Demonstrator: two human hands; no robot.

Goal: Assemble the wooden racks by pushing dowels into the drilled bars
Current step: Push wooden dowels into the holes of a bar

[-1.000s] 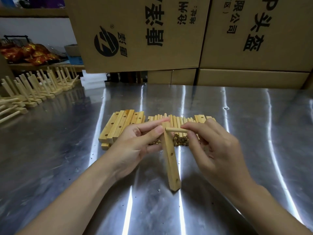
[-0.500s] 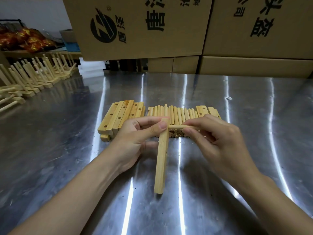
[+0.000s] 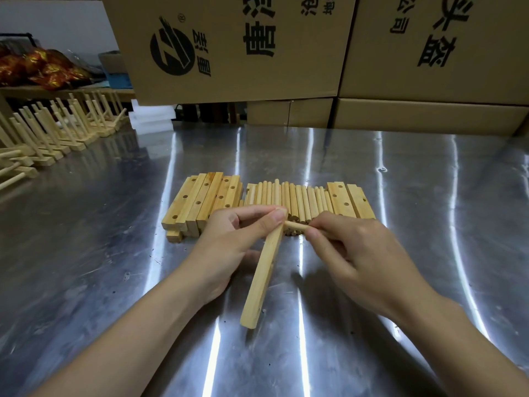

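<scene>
Bar point(image 3: 262, 279) gripped by left fingers point(image 3: 269, 222), dowel point(image 3: 296, 225) pinched by right fingers point(image 3: 315, 233); steel table point(image 3: 86, 253), cardboard boxes point(image 3: 243, 53) behind.

A shiny metal surface point(image 3: 400, 224) shows streaks of reflected light and small dark specks. At its far edge stands a big cardboard box point(image 3: 229, 81) printed with a round black logo and characters. A second box point(image 3: 443, 81) stands just to its right, and lower boxes point(image 3: 429, 116) sit beneath them. White foam blocks point(image 3: 150, 117) lie far left on the surface. Behind them, red-gold packets point(image 3: 37, 67) heap on a shelf point(image 3: 57, 91).
</scene>
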